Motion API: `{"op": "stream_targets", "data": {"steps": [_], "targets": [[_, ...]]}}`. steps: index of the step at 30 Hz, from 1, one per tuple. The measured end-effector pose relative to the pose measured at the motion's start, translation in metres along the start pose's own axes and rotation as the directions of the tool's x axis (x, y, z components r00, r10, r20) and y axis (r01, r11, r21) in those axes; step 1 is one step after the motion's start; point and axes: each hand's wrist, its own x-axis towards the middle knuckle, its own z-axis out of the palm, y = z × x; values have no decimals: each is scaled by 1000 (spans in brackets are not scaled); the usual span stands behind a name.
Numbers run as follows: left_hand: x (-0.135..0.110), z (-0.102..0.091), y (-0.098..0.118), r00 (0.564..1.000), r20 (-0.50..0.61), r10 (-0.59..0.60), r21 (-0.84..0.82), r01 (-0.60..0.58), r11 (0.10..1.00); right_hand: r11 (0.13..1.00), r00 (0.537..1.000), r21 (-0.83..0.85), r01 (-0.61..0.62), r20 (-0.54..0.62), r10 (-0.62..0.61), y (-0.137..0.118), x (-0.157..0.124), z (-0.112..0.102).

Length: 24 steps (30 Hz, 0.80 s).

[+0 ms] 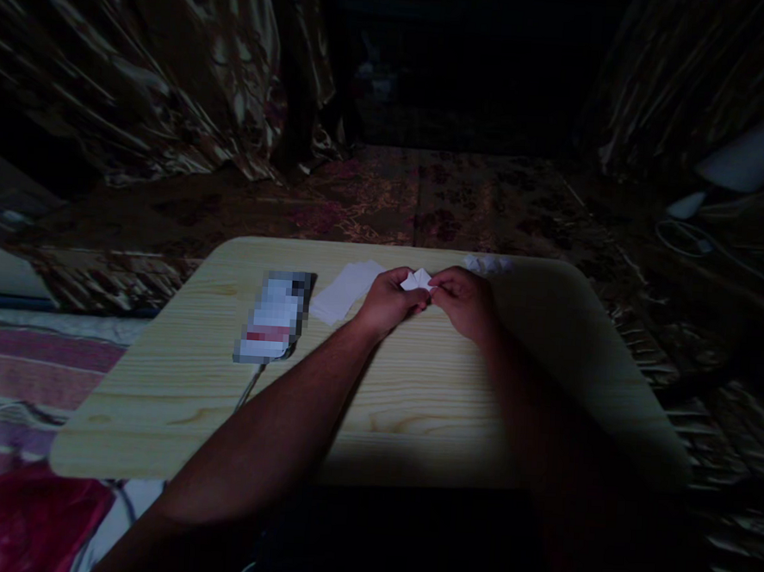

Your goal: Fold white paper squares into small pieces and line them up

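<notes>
Between my two hands is a small piece of folded white paper [419,280], with crease lines and a pointed top edge. My left hand [391,299] pinches its left side, thumb in front. On the other side, the fingers of my right hand [462,298] are closed on its right edge. Just left of my left hand lies a stack of white paper sheets [343,294], slightly fanned. Behind my right hand, several small folded white paper pieces [488,264] sit in a row near the table's far edge.
The light wooden table [427,401] has rounded corners. A blurred-out phone-like object [273,318] lies on its left part, with a cable [246,388] running toward me. Beyond stand patterned curtains [240,70] and a cloth-covered ledge [387,196]. A white lamp [749,157] is at the right.
</notes>
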Motion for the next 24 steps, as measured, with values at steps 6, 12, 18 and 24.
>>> {"op": "stream_targets", "data": {"steps": [6,12,18,24], "targets": [[-1,0,3,1000,1,-22,-19,22,1000,997,998,55,-59,20,58,-4,0,-3],[-1,1,3,1000,-16,-26,-19,26,999,995,999,95,-37,-16,39,-7,3,-5],[0,0,0,1000,6,-6,3,6,1000,994,998,87,-66,26,64,-10,3,-6],[1,-1,-2,1000,25,0,35,-1,999,988,994,123,-98,49,93,-10,2,-6]]}}
